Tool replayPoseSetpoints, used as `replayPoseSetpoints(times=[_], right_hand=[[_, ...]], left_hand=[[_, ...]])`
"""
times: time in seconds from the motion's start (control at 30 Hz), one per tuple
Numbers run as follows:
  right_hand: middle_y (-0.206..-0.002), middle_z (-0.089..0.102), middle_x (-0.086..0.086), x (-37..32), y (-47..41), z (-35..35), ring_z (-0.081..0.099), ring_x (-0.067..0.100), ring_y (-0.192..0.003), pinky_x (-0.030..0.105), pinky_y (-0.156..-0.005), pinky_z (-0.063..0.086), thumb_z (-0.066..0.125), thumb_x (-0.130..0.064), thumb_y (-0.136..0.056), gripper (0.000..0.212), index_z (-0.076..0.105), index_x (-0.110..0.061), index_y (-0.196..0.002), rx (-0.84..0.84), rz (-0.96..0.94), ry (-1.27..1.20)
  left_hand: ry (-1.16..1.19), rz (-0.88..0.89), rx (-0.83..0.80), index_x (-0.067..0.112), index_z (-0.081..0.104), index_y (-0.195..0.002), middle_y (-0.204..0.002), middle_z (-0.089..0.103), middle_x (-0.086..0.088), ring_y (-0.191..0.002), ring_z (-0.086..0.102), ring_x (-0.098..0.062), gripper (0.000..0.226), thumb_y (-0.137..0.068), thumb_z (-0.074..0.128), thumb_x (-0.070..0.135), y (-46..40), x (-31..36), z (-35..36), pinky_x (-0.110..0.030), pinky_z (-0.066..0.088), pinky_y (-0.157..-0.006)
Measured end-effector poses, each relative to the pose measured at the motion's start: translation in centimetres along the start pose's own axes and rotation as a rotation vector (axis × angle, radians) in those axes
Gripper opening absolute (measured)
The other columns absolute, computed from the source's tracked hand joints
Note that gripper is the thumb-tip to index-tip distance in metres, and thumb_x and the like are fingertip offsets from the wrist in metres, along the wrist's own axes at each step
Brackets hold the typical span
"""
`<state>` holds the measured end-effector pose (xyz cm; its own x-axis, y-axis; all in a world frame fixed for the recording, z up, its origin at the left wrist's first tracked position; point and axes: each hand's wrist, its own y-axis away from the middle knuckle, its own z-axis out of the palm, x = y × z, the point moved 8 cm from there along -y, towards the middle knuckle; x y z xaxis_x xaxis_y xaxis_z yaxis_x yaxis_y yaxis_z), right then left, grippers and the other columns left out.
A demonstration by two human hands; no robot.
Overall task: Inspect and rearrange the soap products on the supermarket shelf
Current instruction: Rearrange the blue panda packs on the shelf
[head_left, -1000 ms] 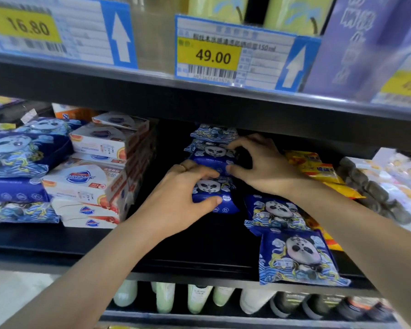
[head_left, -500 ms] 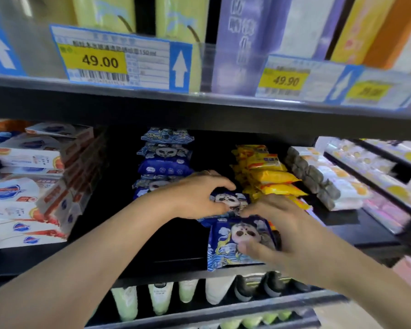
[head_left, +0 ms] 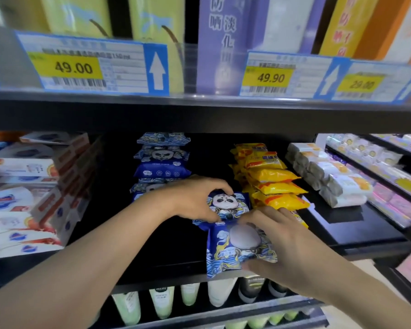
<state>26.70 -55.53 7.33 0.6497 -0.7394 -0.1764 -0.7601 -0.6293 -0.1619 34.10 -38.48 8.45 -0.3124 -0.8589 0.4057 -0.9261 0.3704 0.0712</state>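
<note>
At the shelf's (head_left: 176, 252) left end, white soap boxes (head_left: 22, 210) lie stacked flat, labels outward, probably so shoppers can read them; the stack is cut off by the frame's edge. Toward the middle, at the back, blue panda packs form a back stack (head_left: 161, 160), its lowest packs hidden behind the left wrist. The left hand (head_left: 195, 200) curls over the rear pack (head_left: 228, 205), fingers along its far edge and thumb at the near edge, seemingly steadying it in line with that stack. Just in front, overlapping the rear pack's near edge, the front pack (head_left: 240, 248) lies at the shelf's front edge. The right hand (head_left: 285, 248) grips it, thumb under the near corner and fingers spread over the far side, apparently to slide or square it. Glare blanks out the front pack's panda print. Right of the hands, yellow packs (head_left: 275, 188) run back in an overlapping row, the nearest partly covered by the right hand. Farther right, white bars (head_left: 337, 184) are blurred; their labels cannot be read.
</note>
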Motion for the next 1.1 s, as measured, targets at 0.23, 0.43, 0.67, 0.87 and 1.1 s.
replayPoseSetpoints(times=[0.23, 0.43, 0.67, 0.87, 1.1], right_hand=[[-0.130, 0.035, -0.029, 0.1, -0.8, 0.1, 0.036, 0.002, -0.119, 0.019, -0.095, 0.037, 0.069, -0.070, -0.076, 0.080, 0.033, -0.052, -0.145, -0.012, -0.012, 0.025], [-0.128, 0.039, -0.035, 0.6, -1.2, -0.8, 0.042, -0.006, -0.126, 0.008, -0.093, 0.039, 0.079, -0.061, -0.075, 0.071, 0.042, -0.057, -0.135, 0.035, -0.019, -0.192], [-0.123, 0.058, -0.021, 1.7, -5.1, -4.0, 0.056, -0.003, -0.112, 0.015, -0.093, 0.045, 0.074, -0.066, -0.067, 0.068, 0.055, -0.047, -0.129, 0.168, 0.061, -0.348], [-0.128, 0.061, -0.013, 0.2, -13.0, -4.5, 0.060, 0.011, -0.117, 0.031, -0.101, 0.048, 0.078, -0.064, -0.071, 0.065, 0.054, -0.045, -0.128, 0.236, 0.136, -0.353], [-0.131, 0.065, -0.008, -4.6, -21.3, -4.8, 0.061, 0.016, -0.119, 0.030, -0.103, 0.047, 0.073, -0.060, -0.084, 0.054, 0.060, -0.038, -0.132, 0.157, 0.127, -0.231]], left_hand=[[0.114, 0.005, 0.187, 0.052, 0.053, -0.124, -0.118, 0.062, 0.018, -0.098, 0.062, -0.004, 0.063, -0.071, 0.084, 0.038, 1.9, -0.8, -1.6, -0.027, 0.055, -0.083], [0.125, -0.027, 0.350, 0.054, 0.054, -0.124, -0.118, 0.064, 0.026, -0.102, 0.061, 0.005, 0.061, -0.073, 0.083, 0.037, 6.8, -2.8, -6.5, -0.018, 0.052, -0.088], [0.150, -0.167, 0.353, 0.058, 0.054, -0.123, -0.127, 0.060, 0.021, -0.106, 0.065, -0.007, 0.060, -0.077, 0.084, 0.034, 10.6, -8.7, -7.2, -0.029, 0.055, -0.094], [0.163, -0.107, 0.367, 0.051, 0.057, -0.132, -0.133, 0.052, 0.020, -0.123, 0.049, -0.001, 0.058, -0.084, 0.080, 0.029, 9.7, -10.0, -5.8, -0.020, 0.040, -0.108], [0.063, -0.049, 0.468, 0.049, 0.051, -0.143, -0.137, 0.037, 0.021, -0.127, 0.024, -0.001, 0.062, -0.089, 0.075, 0.032, 10.2, -10.0, -4.9, -0.003, 0.015, -0.103]])
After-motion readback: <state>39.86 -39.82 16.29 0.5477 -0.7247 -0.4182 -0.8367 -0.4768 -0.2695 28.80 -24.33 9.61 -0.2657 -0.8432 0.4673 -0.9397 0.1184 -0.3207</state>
